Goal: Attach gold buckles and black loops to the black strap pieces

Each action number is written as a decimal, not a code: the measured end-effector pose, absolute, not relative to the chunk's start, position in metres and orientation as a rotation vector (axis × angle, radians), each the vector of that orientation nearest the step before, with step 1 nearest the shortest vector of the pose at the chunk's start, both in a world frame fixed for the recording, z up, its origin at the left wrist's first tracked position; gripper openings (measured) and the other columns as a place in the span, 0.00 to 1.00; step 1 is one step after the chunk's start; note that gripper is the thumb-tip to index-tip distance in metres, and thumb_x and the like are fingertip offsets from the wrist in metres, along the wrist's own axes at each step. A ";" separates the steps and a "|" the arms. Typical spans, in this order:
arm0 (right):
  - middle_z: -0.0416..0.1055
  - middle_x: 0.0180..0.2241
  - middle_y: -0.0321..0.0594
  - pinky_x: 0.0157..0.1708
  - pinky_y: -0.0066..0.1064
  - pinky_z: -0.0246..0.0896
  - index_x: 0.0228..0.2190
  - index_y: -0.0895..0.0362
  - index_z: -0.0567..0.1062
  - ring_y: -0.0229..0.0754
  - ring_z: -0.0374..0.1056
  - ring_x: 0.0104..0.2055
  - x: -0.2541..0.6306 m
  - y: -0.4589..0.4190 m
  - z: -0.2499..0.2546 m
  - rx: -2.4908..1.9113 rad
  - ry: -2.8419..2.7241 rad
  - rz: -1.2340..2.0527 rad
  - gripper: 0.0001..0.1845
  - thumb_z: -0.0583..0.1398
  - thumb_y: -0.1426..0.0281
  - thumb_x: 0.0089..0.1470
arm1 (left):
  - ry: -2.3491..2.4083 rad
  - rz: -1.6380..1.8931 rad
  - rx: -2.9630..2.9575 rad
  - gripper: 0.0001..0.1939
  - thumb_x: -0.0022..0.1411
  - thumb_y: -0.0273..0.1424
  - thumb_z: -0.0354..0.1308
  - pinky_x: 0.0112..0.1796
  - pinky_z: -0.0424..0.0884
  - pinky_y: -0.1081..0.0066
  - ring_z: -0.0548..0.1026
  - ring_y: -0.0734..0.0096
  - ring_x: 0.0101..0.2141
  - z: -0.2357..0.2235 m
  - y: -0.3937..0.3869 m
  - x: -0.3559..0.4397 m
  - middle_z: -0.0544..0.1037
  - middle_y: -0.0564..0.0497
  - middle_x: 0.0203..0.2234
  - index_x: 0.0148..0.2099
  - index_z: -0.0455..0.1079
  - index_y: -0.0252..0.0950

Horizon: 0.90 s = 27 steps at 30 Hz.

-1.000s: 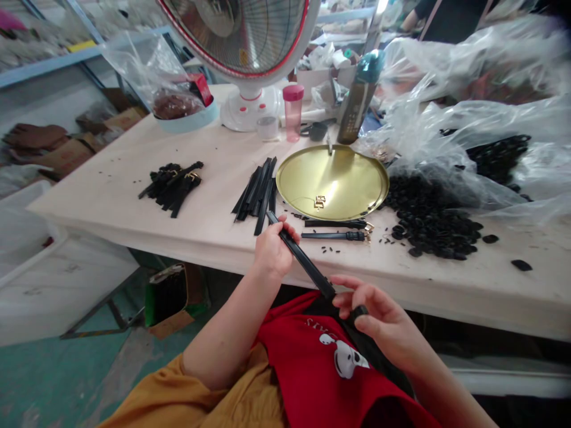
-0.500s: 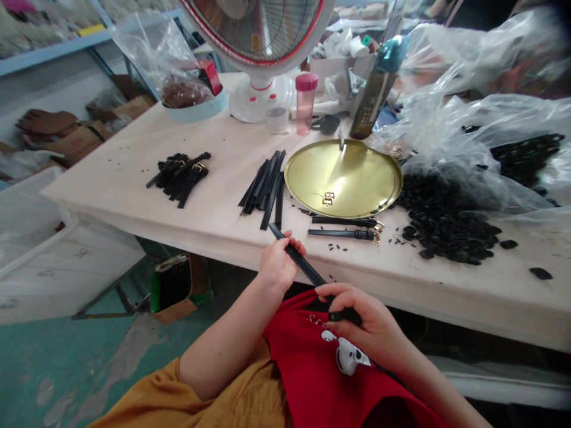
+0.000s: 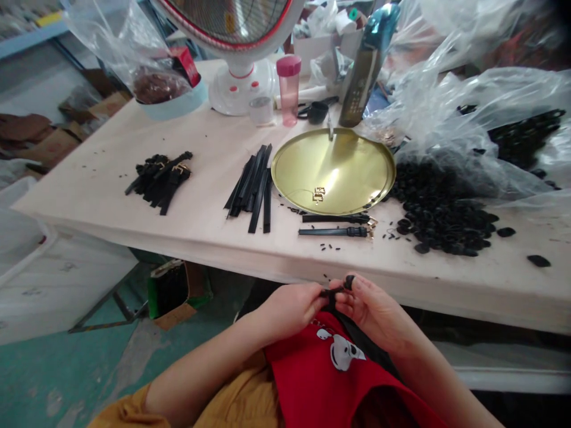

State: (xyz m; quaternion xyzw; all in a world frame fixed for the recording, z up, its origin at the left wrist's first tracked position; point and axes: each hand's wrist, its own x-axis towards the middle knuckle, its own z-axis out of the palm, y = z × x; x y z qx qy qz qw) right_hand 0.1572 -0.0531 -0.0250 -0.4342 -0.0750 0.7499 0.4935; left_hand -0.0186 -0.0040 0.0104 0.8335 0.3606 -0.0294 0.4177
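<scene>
At our left, a white bin (image 3: pixel 71 279) stands beside the pale table (image 3: pixel 93 184), above a worn green floor (image 3: pixel 111 356). Across the tabletop we see a heap of buckled black straps (image 3: pixel 172 178), the base of a white fan (image 3: pixel 241 83), a bundle of plain black strips (image 3: pixel 250 187), a pink-lidded bottle (image 3: pixel 288 98) and a round golden tray (image 3: pixel 334 166) with small buckles (image 3: pixel 318 194) on it. Two buckled straps lie at its near edge; black discs (image 3: pixel 446 217) spill out rightward, by clear plastic.

Our left hand (image 3: pixel 294 306) has its fingers closed, pinching a dark strip (image 3: pixel 331 293) just off the table's near edge, over our lap. Our right hand (image 3: pixel 372 312) pinches a small black piece (image 3: pixel 349 282) between thumb and finger, its other fingers curled by the strip; we cannot tell whether the two join.

Both forearms angle inward, the hands nearly meeting.
</scene>
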 end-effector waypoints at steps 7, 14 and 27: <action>0.68 0.22 0.30 0.27 0.22 0.57 0.21 0.57 0.65 0.30 0.62 0.24 0.161 -0.050 -0.040 -1.208 -0.482 1.601 0.14 0.64 0.64 0.43 | 0.988 0.035 1.880 0.14 0.64 0.36 0.38 0.25 0.57 0.75 0.67 0.73 0.25 0.013 0.003 -0.004 0.70 0.52 0.24 0.36 0.62 0.35; 0.68 0.23 0.30 0.30 0.25 0.59 0.30 0.55 0.69 0.32 0.64 0.26 0.163 -0.052 -0.040 -1.313 -0.549 1.503 0.11 0.62 0.63 0.45 | 1.068 0.133 1.873 0.15 0.63 0.36 0.39 0.24 0.54 0.74 0.66 0.72 0.22 -0.001 -0.003 0.004 0.70 0.52 0.21 0.33 0.64 0.36; 0.70 0.24 0.33 0.28 0.28 0.59 0.29 0.56 0.72 0.36 0.64 0.26 0.173 -0.059 -0.034 -1.464 -0.947 1.482 0.12 0.63 0.63 0.42 | 0.877 0.036 1.815 0.12 0.59 0.31 0.45 0.24 0.57 0.75 0.66 0.72 0.22 0.009 -0.004 -0.005 0.71 0.51 0.22 0.40 0.68 0.35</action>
